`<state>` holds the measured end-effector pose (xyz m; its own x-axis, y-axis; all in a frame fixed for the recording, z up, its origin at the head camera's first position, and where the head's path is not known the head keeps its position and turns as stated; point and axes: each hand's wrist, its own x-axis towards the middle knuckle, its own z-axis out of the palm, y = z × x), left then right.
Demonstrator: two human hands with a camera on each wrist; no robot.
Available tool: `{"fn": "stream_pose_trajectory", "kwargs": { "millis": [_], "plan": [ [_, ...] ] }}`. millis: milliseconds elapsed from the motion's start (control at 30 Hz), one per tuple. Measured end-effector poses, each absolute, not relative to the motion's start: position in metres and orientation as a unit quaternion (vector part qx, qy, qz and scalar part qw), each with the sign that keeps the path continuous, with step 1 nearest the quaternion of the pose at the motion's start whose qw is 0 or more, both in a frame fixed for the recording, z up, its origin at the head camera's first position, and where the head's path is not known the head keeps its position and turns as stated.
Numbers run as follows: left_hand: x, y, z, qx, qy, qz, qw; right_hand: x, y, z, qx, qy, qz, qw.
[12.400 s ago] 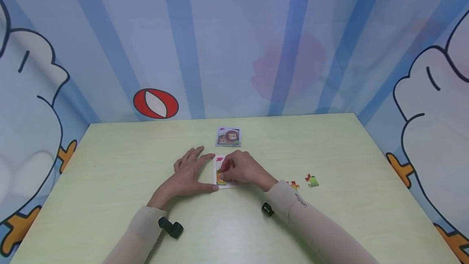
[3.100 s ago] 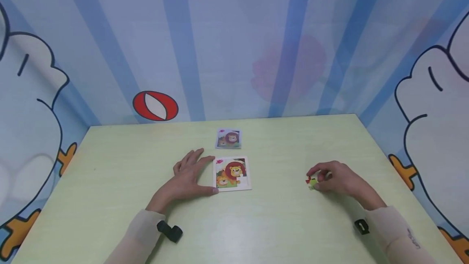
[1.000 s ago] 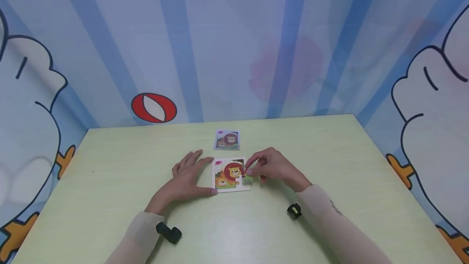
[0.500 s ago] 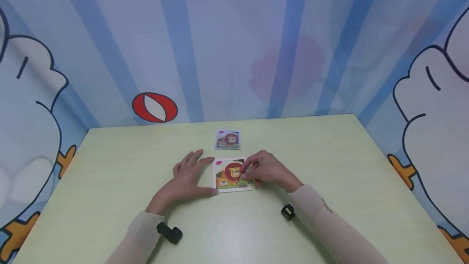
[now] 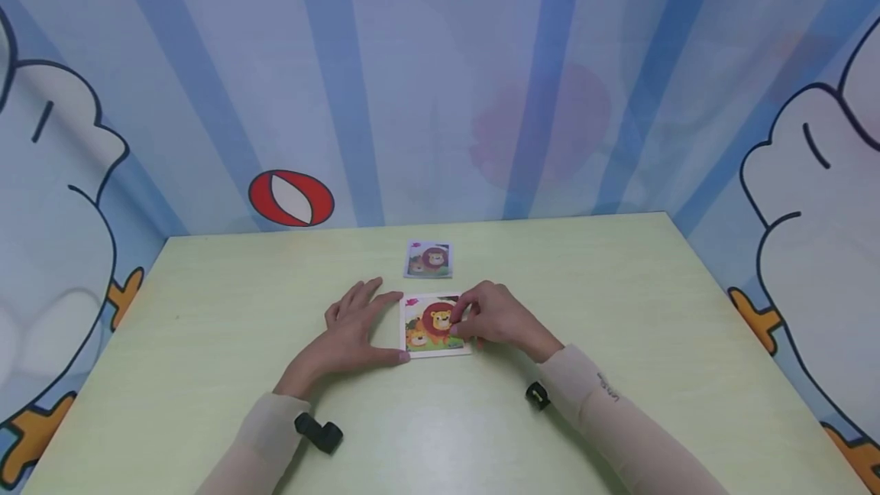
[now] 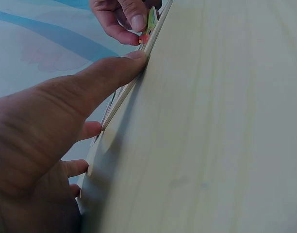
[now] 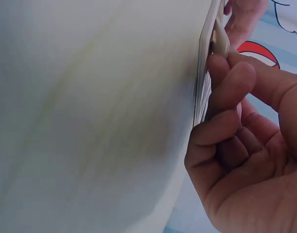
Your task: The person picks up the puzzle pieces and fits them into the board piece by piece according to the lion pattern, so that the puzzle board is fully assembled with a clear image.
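A square lion jigsaw puzzle in a white-rimmed tray [image 5: 440, 355] lies mid-table in the head view. My left hand [image 5: 347, 334] is spread beside it, thumb and index fingertip touching its left edge. Over the tray's lower right part, my right hand [image 5: 498, 319] pinches a puzzle piece between thumb and index finger. From the left wrist, that puzzle piece [image 6: 151, 22] looks green and red and stands tilted up from the tray. In the right wrist view the piece's pale back [image 7: 220, 42] shows at the fingertips. My fingers cover part of the picture's right side.
A smaller card [image 5: 428, 260] with the same lion picture lies just behind the tray. The pale wooden table [image 5: 206, 312] ends at a striped blue backdrop [image 5: 440, 98] with cartoon figures on both sides.
My right hand has come from the loose pieces at the right to the tray's lower right, bringing a piece over the bare corner. Since half a second ago it has hardly moved. My left hand stays put.
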<state>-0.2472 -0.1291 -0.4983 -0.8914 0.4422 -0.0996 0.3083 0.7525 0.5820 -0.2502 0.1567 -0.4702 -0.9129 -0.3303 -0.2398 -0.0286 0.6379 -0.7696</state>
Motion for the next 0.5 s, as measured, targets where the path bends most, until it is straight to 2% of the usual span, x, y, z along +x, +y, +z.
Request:
{"fn": "stream_pose_trajectory", "kwargs": {
  "millis": [500],
  "plan": [
    [-0.2478, -0.1301, -0.4994, 0.211, 0.926, 0.294, 0.106, -0.2512, 0.1517, -0.4657, -0.130, 0.911, -0.349, 0.177]
  ]
}}
